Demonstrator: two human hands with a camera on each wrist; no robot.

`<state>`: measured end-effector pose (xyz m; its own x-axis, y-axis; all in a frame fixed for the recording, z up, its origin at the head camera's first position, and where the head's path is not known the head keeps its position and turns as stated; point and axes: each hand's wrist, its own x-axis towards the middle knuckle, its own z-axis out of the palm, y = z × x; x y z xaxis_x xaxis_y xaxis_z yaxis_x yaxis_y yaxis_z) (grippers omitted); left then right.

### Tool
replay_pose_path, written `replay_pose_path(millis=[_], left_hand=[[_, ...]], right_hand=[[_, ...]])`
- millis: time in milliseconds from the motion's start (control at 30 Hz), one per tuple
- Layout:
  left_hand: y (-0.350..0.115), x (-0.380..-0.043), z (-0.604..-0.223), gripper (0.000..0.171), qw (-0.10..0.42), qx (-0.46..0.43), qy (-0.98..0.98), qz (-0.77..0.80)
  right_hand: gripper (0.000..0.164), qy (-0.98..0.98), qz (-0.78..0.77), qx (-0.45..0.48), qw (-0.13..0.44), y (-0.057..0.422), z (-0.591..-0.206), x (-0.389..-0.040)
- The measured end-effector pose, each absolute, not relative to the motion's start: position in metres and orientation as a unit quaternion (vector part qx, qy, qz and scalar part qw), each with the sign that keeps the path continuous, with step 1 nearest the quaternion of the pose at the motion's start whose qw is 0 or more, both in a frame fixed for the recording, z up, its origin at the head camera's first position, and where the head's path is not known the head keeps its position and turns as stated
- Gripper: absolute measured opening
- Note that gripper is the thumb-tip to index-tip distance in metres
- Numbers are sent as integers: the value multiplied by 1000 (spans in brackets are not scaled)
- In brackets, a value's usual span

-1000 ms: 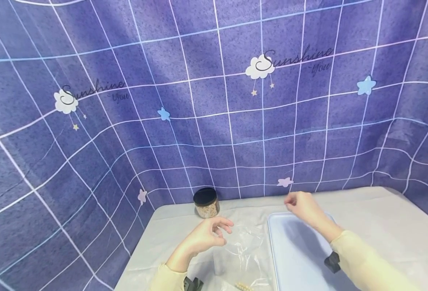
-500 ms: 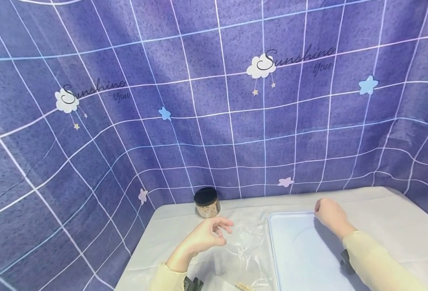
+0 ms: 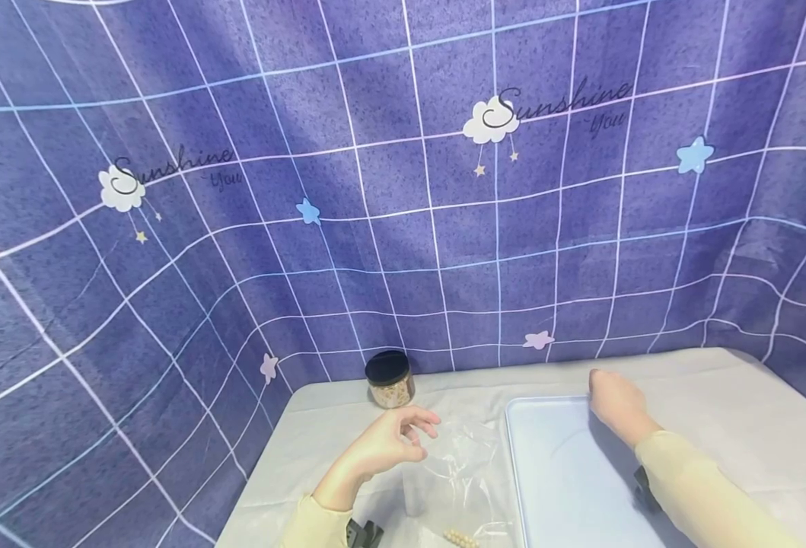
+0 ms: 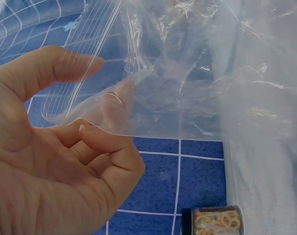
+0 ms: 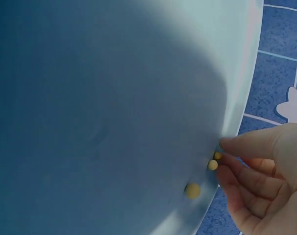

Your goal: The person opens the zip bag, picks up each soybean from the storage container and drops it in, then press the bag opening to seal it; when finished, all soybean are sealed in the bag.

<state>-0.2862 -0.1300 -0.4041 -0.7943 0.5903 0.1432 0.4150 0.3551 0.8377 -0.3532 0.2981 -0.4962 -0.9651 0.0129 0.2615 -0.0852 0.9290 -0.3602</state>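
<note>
My left hand (image 3: 378, 449) holds a clear zip bag (image 4: 173, 98) by its mouth, thumb and fingers apart at the zip strip and the other fingers curled. A row of small cream beads (image 3: 460, 538) shows at the bag's near end. My right hand (image 3: 618, 407) is at the far edge of a pale blue tray (image 3: 546, 464). In the right wrist view its thumb and index finger pinch at a small yellow bead (image 5: 217, 155). Touching that bead is a second yellow bead (image 5: 212, 165), and a larger yellow bead (image 5: 192, 191) lies a little apart on the tray.
Behind the left hand stands a jar with a black lid (image 3: 389, 380), holding pale ring-shaped pieces. A light cloth (image 3: 711, 396) covers the table. Purple-blue grid curtains (image 3: 403, 190) hang close along the back and left side.
My right hand has moved right along the tray's far edge and lowered to it, then shifted only slightly. The left hand has stayed in place with the bag.
</note>
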Motion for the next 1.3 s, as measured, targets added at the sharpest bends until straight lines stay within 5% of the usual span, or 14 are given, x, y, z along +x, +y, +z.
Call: replay_pose_path(millis=[400,733,933,1300], left_hand=[[-130,-286,-403,52,92,309,819,474],[-129,-285,-402,51,86,307,822,472],[-128,-284,-403,51,89,305,819,478],[-125,-285,-402,51,91,306,817,480]], right_hand=[[11,-957,244,44,148,288,-488,-349],[21,-870,408,218,172,190,-422,-315],[24,-837,425,317,134,134,-403,-285],[19,-842,362,365,164,117,-406,-275]])
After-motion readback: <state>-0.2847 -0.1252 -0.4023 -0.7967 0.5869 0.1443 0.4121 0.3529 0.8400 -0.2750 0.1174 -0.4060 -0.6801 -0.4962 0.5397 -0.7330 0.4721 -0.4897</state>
